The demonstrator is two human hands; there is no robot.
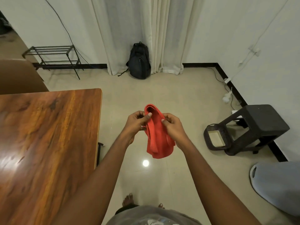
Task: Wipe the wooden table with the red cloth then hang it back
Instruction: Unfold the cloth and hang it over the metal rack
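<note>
The red cloth (158, 137) is bunched and folded in mid-air above the tiled floor, to the right of the wooden table (45, 135). My left hand (137, 123) pinches its upper left edge with the thumb on top. My right hand (172, 125) grips its right side. The cloth's lower part hangs loose below both hands. The table's glossy brown top fills the left of the view and its right edge is about a forearm's width from the cloth.
A black backpack (139, 61) leans on the white curtains at the far wall. A black metal rack (53, 58) stands at back left, a brown chair (19, 77) behind the table. A black stool (256, 127) and small basket (216, 138) sit right, a grey seat (279, 185) nearer.
</note>
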